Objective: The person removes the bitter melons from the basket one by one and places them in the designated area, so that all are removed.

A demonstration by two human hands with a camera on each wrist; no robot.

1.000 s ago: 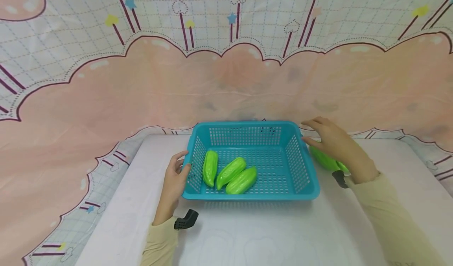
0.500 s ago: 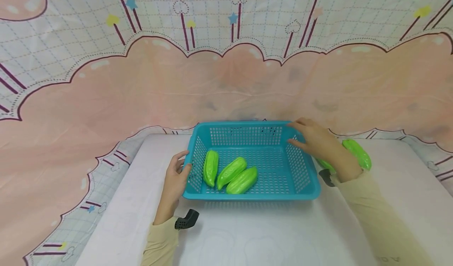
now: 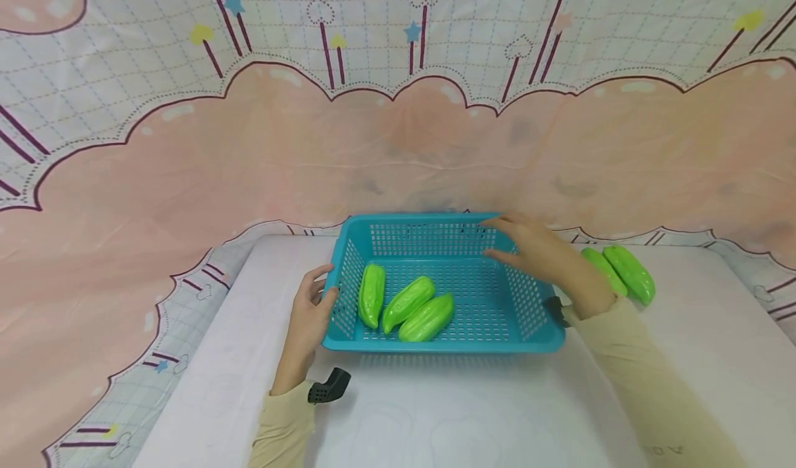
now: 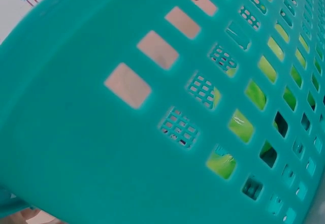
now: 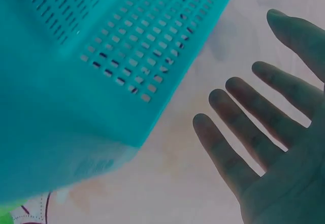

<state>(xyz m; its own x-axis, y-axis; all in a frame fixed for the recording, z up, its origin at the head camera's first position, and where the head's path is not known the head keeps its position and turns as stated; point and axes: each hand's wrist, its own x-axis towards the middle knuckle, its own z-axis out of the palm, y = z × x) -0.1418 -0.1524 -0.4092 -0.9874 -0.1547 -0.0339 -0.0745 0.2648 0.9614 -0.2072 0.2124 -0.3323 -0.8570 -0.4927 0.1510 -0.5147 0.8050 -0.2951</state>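
Note:
A blue-green plastic basket (image 3: 441,345) with perforated walls stands on the white table. Inside, toward its left, lie three glossy green ridged vegetables, oblong with tapered ends: one upright along the left wall (image 3: 372,296), one slanted (image 3: 408,304), and one in front (image 3: 426,318). My left hand (image 3: 306,316) is at the basket's left side, relaxed fingertips and thumb touching the rim. My right hand (image 3: 539,252) hovers over the basket's right rim, fingers spread and holding nothing. In the right wrist view, its straight fingers (image 5: 254,117) stand apart from the basket wall.
Two more green vegetables (image 3: 629,274) lie side by side on the table (image 3: 696,343) right of the basket, one partly behind my right forearm. A patterned cloth (image 3: 398,150) hangs behind the table. Black wrist cameras (image 3: 329,386) sit on my sleeves.
My right hand has moved left from above the vegetables on the right to over the basket's right rim, uncovering those two. My left hand and the basket have stayed put.

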